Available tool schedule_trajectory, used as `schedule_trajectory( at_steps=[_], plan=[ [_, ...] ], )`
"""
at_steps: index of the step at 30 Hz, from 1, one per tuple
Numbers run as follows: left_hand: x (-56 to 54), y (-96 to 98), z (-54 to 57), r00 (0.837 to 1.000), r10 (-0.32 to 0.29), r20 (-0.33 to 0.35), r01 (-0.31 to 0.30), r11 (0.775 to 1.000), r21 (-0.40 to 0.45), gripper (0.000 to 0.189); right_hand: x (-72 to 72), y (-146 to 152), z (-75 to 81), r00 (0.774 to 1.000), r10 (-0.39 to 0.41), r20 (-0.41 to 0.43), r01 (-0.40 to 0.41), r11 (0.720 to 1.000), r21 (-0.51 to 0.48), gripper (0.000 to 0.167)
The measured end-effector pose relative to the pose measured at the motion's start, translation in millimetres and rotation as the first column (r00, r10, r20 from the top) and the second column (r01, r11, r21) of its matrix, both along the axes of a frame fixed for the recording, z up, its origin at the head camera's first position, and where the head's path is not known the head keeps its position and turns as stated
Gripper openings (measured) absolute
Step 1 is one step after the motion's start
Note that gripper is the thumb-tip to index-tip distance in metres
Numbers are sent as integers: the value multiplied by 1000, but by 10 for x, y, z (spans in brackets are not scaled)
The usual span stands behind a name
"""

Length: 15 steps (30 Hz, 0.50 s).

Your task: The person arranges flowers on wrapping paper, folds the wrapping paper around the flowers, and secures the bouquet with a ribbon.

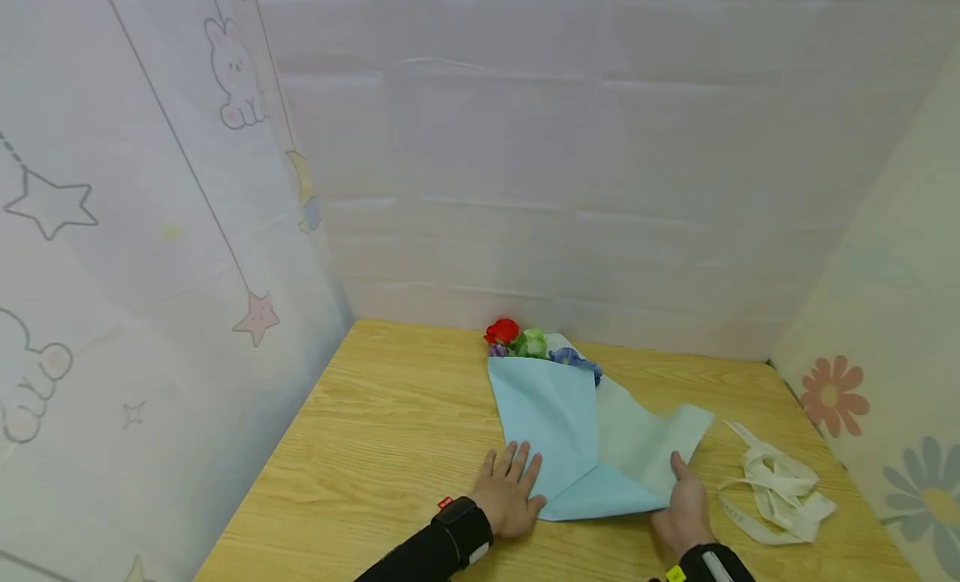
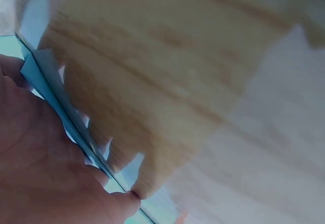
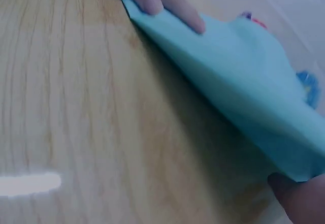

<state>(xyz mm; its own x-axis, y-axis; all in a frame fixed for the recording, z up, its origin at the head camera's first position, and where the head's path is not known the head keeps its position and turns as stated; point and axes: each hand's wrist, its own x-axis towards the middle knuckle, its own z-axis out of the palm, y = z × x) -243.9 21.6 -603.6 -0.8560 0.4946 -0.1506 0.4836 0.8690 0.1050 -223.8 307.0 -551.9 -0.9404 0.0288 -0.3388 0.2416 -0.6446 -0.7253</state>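
Light blue wrapping paper [image 1: 543, 415] lies round a bunch of artificial flowers, its left side folded over them. A red bloom [image 1: 502, 331], a pale green one [image 1: 534, 343] and blue petals [image 1: 573, 359] show past its top edge; the stems are hidden. My left hand [image 1: 508, 492] rests with spread fingers on the paper's lower left corner. At the lower right, my right hand [image 1: 684, 509] grips the raised edge of the paper, thumb on top and the other fingers mostly hidden underneath. In the right wrist view, the paper [image 3: 228, 71] slopes up off the table toward that hand.
A loose heap of white ribbon [image 1: 780, 486] lies to the right of my right hand. The wooden table [image 1: 375, 415] meets a white sheet [image 1: 585, 190] at its back edge. Printed sheets stand along the left and right sides.
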Motion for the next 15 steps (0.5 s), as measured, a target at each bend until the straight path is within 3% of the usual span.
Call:
schedule_trajectory(
  at_steps=[3,5,7,9,13,15],
  plan=[
    [37,26,126,1000,2,-16,-2,1000,4,63,20,-130,191,977,117,-177,-105,991,77,49],
    [38,66,189,999,0,-47,0,1000,-1,62,24,-235,304,928,207,-311,-162,973,163,53],
    [33,98,236,996,4,-92,-5,1000,-5,60,12,-354,399,883,271,-384,-197,955,222,55],
    [7,136,236,990,11,-141,-10,1000,3,58,-1,-472,481,858,311,-408,-222,942,251,55],
    [-72,214,204,971,2,-240,15,998,67,58,-20,-653,579,848,345,-403,-249,929,273,55],
    [-116,247,210,968,-23,-249,46,995,84,57,-28,-702,590,844,344,-411,-249,931,267,55]
  ],
)
